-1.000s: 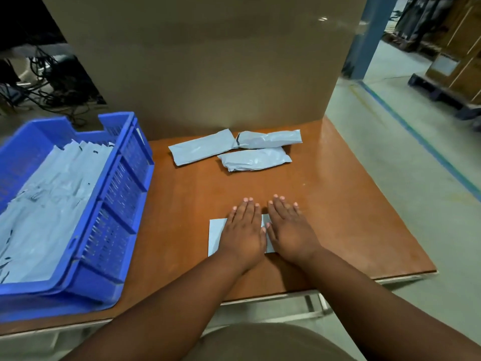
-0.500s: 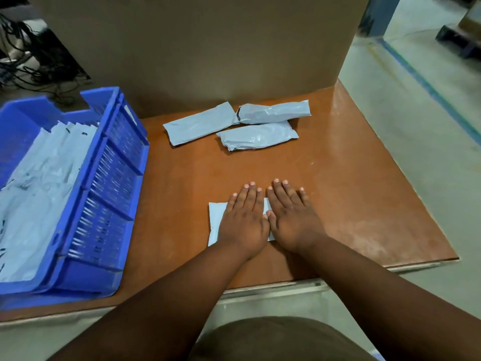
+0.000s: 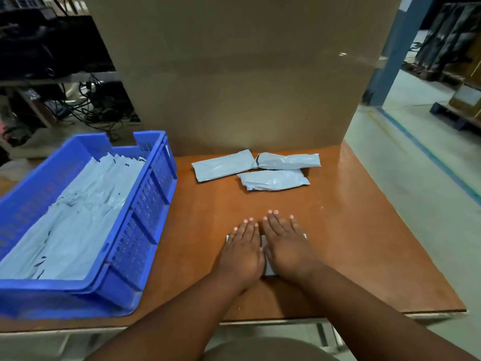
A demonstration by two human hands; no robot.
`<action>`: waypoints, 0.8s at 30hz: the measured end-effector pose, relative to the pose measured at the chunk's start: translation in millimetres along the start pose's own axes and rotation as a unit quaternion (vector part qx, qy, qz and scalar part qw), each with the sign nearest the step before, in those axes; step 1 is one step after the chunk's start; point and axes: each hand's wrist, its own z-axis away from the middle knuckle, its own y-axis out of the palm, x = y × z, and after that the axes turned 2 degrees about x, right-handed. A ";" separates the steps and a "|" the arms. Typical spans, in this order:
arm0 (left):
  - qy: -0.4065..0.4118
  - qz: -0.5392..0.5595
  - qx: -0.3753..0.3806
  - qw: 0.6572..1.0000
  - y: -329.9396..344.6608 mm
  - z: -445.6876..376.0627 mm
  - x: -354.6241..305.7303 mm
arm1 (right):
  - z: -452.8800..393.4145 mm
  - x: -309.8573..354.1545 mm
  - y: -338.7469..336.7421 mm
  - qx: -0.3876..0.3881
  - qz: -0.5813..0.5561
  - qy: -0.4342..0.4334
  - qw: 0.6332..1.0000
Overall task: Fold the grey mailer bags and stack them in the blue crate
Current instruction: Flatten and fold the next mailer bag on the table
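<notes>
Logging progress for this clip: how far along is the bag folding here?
Done: the blue crate already holds a row of folded grey bags. In hand: the left hand and right hand press flat on one bag at the table's near edge. Left: three bags by the cardboard wall, not yet in the crate.

Your left hand and right hand press flat, side by side, on a folded grey plastic mailer bag on the brown wooden table; three more folded bags lie beyond, the blue slotted plastic crate at your left holds a stack
</notes>
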 end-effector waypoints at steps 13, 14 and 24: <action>-0.001 -0.024 -0.019 1.000 24.1 8.0 15.6 | -0.7 12.4 35.2 0.022 -0.001 0.057 0.998; 0.000 -0.025 -0.017 1.000 24.6 7.9 15.6 | -0.5 12.1 34.8 0.026 -0.001 0.054 0.998; 0.016 -0.048 0.016 0.999 11.8 14.4 18.8 | 5.8 7.2 27.0 0.044 -0.028 0.036 0.998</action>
